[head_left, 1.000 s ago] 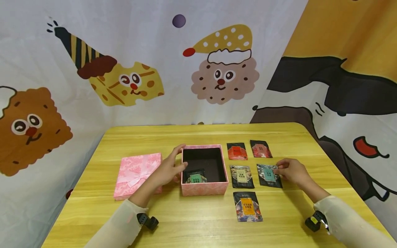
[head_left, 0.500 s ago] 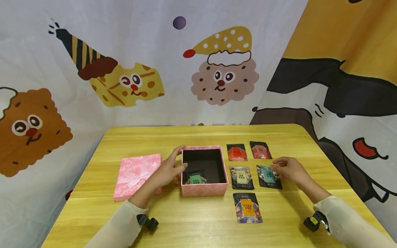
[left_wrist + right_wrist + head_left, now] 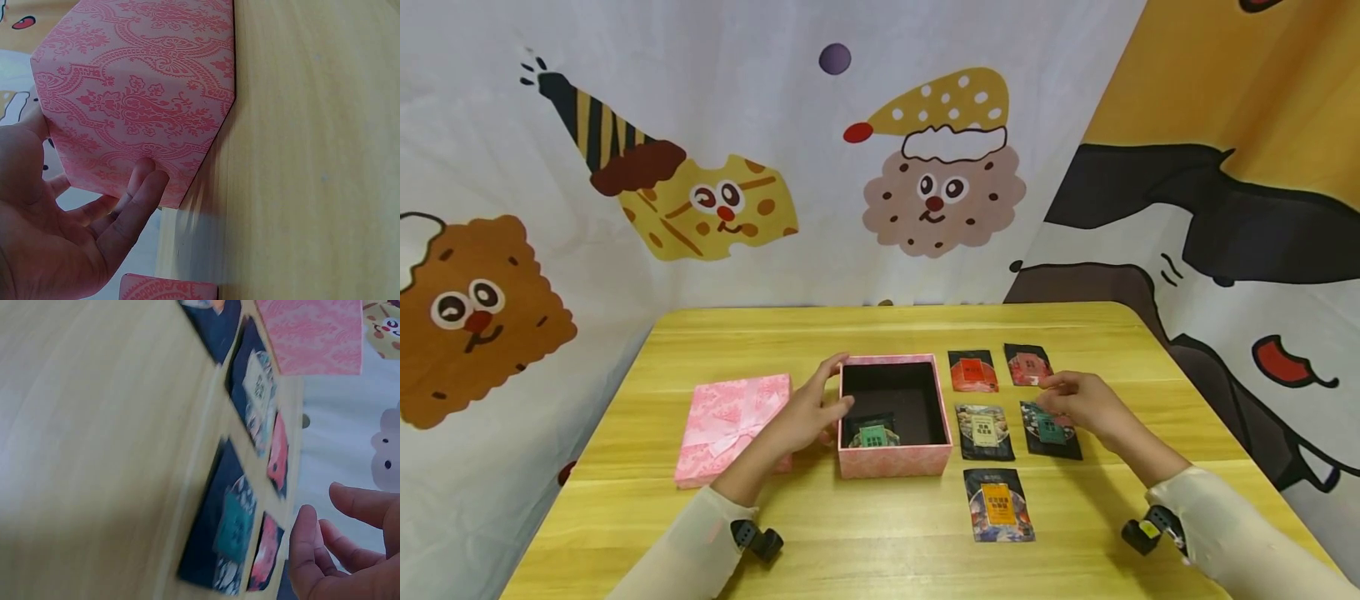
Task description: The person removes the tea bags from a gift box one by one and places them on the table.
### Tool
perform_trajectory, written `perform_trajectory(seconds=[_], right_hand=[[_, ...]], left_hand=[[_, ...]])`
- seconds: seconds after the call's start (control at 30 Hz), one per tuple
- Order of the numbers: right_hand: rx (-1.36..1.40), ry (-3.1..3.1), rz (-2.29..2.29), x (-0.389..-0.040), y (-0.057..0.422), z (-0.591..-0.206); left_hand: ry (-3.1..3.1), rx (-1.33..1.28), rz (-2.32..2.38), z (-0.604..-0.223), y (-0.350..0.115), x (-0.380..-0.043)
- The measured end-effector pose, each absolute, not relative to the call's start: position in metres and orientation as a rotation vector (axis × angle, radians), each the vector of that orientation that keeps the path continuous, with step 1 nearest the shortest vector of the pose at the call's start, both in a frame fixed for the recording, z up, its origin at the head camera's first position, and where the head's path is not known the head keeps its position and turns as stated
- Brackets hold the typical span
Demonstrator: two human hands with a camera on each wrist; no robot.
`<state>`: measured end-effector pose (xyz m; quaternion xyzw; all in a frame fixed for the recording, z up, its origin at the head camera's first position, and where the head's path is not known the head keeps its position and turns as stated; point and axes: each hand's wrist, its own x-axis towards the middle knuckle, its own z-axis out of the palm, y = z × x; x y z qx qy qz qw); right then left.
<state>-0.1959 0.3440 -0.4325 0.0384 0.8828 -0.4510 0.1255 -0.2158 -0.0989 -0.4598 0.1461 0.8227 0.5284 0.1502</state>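
My left hand holds the left wall of an open pink patterned box, the thumb over the rim. In the left wrist view, the fingers rest against the box's outside. Inside the dark-lined box lies a small black packet with a green label. My right hand hovers above a black packet with a teal label, its fingertips near a packet with a pink-red label. Nothing lies between its fingers in the right wrist view, where thumb and forefinger stand apart.
A pink lid with a ribbon bow lies left of the box. Flat on the wooden table, right of the box, are packets with red, cream and orange labels. A printed curtain hangs behind.
My right hand has come off the teal-label packet's upper right edge and moved left and slightly farther back over it. My left hand has stayed on the box; the packets lie where they were.
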Motion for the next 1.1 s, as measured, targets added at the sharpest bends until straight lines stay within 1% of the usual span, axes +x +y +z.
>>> perform_trajectory(seconds=[0.8, 1.1], right_hand=[[-0.081, 2.268, -1.584, -0.206, 0.277, -0.393], [-0.135, 2.149, -1.675, -0.207, 0.243, -0.389]], left_hand=[[2.375, 0.432, 1.516, -0.459, -0.098, -0.216], [2.371, 0.424, 1.512, -0.460, -0.099, -0.217]])
